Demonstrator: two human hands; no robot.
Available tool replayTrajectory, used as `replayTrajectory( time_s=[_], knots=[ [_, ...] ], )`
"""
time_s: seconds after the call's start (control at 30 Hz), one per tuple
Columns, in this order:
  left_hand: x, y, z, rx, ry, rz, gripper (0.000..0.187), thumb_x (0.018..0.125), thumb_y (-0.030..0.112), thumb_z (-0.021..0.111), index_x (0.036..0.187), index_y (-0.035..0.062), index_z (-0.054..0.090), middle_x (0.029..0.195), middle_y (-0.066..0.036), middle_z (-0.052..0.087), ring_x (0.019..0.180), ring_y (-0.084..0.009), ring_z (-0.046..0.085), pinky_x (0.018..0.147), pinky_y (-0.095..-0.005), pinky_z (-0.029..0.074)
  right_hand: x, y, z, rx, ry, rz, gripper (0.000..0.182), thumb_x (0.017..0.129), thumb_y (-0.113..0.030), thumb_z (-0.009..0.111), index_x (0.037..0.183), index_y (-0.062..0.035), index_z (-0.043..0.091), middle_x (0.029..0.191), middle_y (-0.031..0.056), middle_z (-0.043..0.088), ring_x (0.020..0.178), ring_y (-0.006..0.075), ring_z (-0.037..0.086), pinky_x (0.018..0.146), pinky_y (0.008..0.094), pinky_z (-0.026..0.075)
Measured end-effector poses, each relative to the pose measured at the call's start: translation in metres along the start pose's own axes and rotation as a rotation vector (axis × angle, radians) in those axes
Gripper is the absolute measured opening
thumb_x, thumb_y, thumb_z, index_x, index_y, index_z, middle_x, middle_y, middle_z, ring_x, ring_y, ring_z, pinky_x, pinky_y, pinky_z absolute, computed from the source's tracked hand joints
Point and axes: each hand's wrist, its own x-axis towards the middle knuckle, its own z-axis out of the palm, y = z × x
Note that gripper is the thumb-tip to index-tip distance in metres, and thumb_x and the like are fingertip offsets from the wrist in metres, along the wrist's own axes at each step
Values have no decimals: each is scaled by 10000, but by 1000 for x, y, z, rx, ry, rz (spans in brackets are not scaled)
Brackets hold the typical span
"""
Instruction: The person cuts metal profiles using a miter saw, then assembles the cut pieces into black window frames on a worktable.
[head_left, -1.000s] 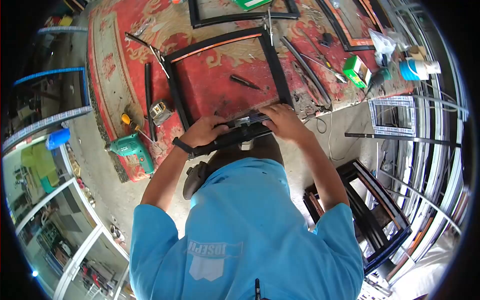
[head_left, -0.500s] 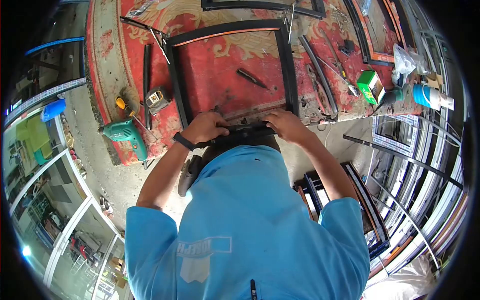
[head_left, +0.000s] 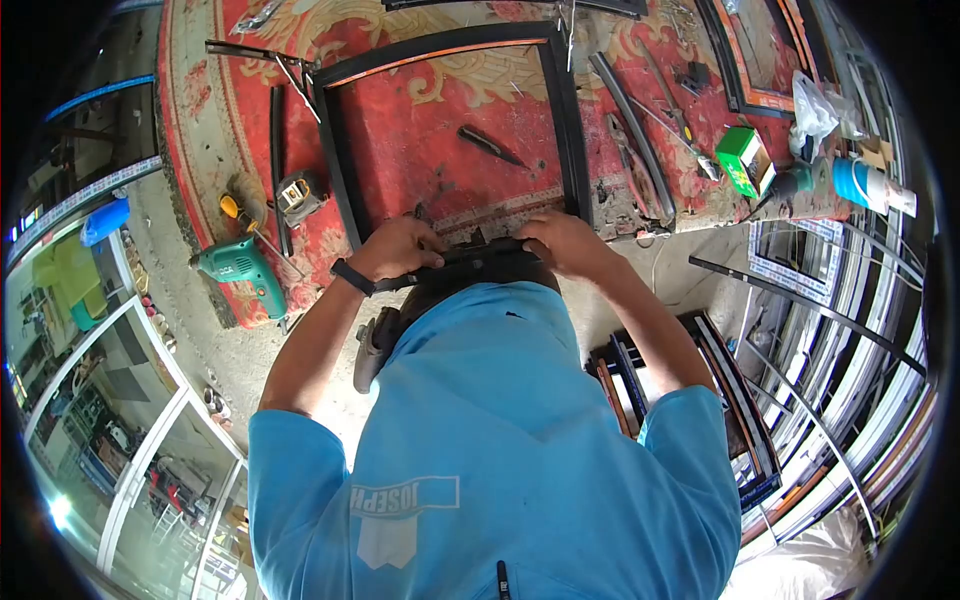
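A black rectangular window frame with an orange strip inside its far bar lies on the red patterned carpet. My left hand, with a dark band at the wrist, has its fingers curled over the near-side black bar. At the bar's right part my right hand is closed on it too. The bar is close against my waist; my palms hide where its ends meet the side bars. Inside the frame lies a dark pointed tool, apart from both hands.
To the left are a green drill, a tape measure and a yellow-handled screwdriver. Pliers, a dark strip and a green box lie right. Long profiles are stacked beyond the table's right edge.
The carpet, frame and tools sit slightly higher and further left in the view. Both hands keep their hold on the near bar.
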Motion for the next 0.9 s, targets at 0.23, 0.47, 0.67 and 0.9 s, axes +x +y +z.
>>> replayTrajectory(
  time_s=[0.23, 0.47, 0.67, 0.9],
  knots=[
    [-17, -6, -2, 43, 11, 136, 221, 896, 54, 735, 1106, -11, 760, 1032, -152, 724, 981, -277, 699, 858, -388, 535, -15, -19, -5, -32, 66, -19, 403, 848, -210, 811, 1208, -99, 667, 1147, 110, 652, 1125, 348, 621, 938, 481, 521],
    [-50, -28, 5, 92, 142, 384, 399, 846, 30, 705, 1242, -1, 679, 1135, -199, 672, 1106, -384, 649, 958, -462, 521, -23, -23, 15, -169, 182, -24, 442, 845, -190, 790, 1255, -103, 649, 1140, 82, 621, 1128, 311, 587, 952, 470, 493],
    [-75, -17, 45, 357, 508, 364, 548, 707, 90, 834, 1226, 40, 666, 1129, -163, 655, 1045, -393, 626, 921, -479, 525, -26, -30, 17, -193, 215, 1, 446, 858, -200, 757, 1281, -115, 645, 1108, 65, 610, 1118, 293, 578, 954, 465, 480],
    [-67, -22, 49, 391, 536, 360, 499, 680, 82, 817, 1158, 61, 673, 1070, -141, 647, 1026, -373, 623, 893, -467, 527, -27, -28, 24, -200, 294, -35, 463, 852, -214, 767, 1286, -106, 645, 1125, 68, 627, 1095, 289, 586, 958, 443, 467]
  ],
)
